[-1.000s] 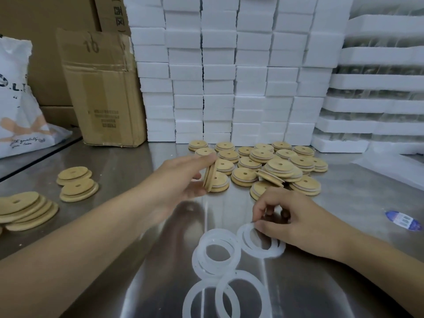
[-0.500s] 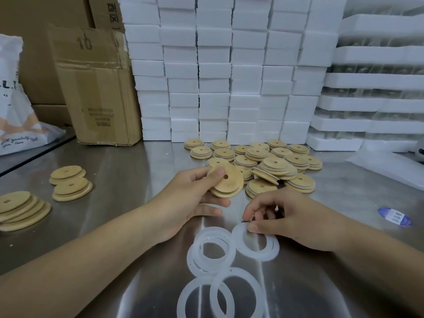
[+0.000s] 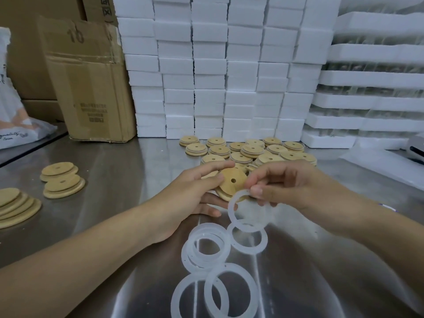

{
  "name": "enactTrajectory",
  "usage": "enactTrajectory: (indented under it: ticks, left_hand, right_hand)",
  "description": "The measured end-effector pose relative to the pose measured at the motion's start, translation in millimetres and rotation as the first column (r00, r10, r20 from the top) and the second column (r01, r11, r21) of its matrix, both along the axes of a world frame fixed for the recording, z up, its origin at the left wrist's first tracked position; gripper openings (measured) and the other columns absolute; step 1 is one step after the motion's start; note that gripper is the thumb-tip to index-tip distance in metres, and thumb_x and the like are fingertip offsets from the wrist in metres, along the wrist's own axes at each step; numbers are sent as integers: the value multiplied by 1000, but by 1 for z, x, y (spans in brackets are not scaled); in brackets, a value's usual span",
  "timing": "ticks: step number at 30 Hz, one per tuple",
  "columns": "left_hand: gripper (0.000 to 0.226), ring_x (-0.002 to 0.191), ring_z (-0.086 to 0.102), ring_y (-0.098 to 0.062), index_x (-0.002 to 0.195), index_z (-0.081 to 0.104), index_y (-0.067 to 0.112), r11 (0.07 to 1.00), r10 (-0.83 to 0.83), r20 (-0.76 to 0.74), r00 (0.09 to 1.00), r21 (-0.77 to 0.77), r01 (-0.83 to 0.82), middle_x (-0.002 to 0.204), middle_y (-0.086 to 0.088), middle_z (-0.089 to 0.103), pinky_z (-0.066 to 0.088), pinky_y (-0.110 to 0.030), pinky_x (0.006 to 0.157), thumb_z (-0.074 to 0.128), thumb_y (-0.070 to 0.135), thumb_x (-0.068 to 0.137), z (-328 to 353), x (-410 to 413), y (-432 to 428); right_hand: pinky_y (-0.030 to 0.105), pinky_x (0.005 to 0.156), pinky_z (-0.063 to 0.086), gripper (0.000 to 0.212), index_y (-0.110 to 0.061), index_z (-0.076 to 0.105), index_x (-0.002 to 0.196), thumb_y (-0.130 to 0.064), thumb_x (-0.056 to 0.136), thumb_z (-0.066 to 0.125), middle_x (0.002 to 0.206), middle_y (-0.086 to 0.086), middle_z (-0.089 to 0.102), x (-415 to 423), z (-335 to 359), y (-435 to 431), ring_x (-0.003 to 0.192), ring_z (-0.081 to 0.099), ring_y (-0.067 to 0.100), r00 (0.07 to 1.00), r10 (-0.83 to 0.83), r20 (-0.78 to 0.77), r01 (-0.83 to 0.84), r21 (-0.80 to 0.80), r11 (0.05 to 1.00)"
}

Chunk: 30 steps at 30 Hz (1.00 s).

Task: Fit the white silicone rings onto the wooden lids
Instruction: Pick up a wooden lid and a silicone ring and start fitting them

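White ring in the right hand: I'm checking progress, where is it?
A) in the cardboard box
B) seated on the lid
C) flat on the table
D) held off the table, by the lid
D: the right hand pinches the ring above the table, beside the lid in the left hand.

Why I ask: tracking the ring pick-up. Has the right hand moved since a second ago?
Yes. The right hand rose away from the loose rings, carrying one ring toward the lid.

A cardboard box (image 3: pixel 91 83) stands beside stacked white foam blocks (image 3: pixel 218 65) on a metal table (image 3: pixel 128 171), probably steel.
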State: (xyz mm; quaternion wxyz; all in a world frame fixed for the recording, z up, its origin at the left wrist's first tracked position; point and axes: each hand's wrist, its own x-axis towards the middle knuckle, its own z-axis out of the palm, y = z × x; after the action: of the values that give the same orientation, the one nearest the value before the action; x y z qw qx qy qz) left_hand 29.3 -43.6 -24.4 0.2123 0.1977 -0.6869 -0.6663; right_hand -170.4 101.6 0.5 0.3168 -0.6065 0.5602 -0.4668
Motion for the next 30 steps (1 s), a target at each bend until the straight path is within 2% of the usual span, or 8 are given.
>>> enactTrajectory:
  ticks: [3,6,9,12,18,24,28,30]
  left_hand:
    - [33,99,79,-27,134,72,37,998,-64,3,998,1,64,118,-10,79,60,-29,77,48,43,113,2,0,1]
    - [36,101,73,-20,133,74,32,988,-149,6,989,-28,149,126,-8,77,58,-30,83,60,51,106,2,-1,2]
    - [40,115,74,-20,135,71,27,969,-188,19,982,-159,188,127,-5,77,58,-39,100,80,27,96,-3,1,2]
    - [57,124,73,-25,139,69,24,965,-194,18,981,-175,194,131,-5,76,53,-46,113,86,5,88,-6,2,2]
    - [60,115,77,-32,136,71,31,973,-156,6,988,-173,155,133,-3,75,59,-44,107,88,5,85,-6,1,2]
    - [59,111,78,-35,129,73,35,976,-148,17,989,-162,149,131,-3,76,60,-37,104,92,8,81,-7,2,2]
    - [55,115,76,-32,128,74,35,976,-151,27,988,-152,154,128,-7,77,59,-40,105,90,15,80,-6,2,1]
    - [52,117,74,-31,129,74,31,977,-141,25,990,-157,143,125,-9,78,59,-40,97,89,19,81,-5,1,2]
  right_hand:
    - [13,69,52,9,-8,80,98,-9,90,76,84,10,72,11,-5,-5,75,69,8,995,-65,78,74,-129,989]
    - [20,71,57,9,-8,79,98,-4,93,74,87,19,73,19,-9,-9,79,70,15,987,-136,82,151,-207,967]
    - [28,74,58,8,-12,79,97,-7,93,76,89,20,72,21,-12,-13,80,70,22,980,-190,58,198,-233,952]
    - [27,74,60,8,-15,80,95,-8,92,77,85,13,73,20,-15,-12,80,70,22,976,-212,51,218,-239,946]
    - [24,70,61,5,-7,77,93,-6,88,80,83,16,71,13,-15,-11,75,70,18,972,-224,73,235,-245,941]
    - [22,72,60,23,-7,77,97,-18,78,84,89,15,76,7,-9,-9,74,73,14,976,-217,-16,209,-208,956]
    - [24,72,60,13,-6,78,98,-4,86,82,93,14,79,6,-10,-9,81,76,20,979,-205,-3,201,-179,963]
    - [24,71,60,12,-5,78,98,-4,86,81,94,17,78,8,-10,-8,82,76,23,978,-209,26,210,-172,962]
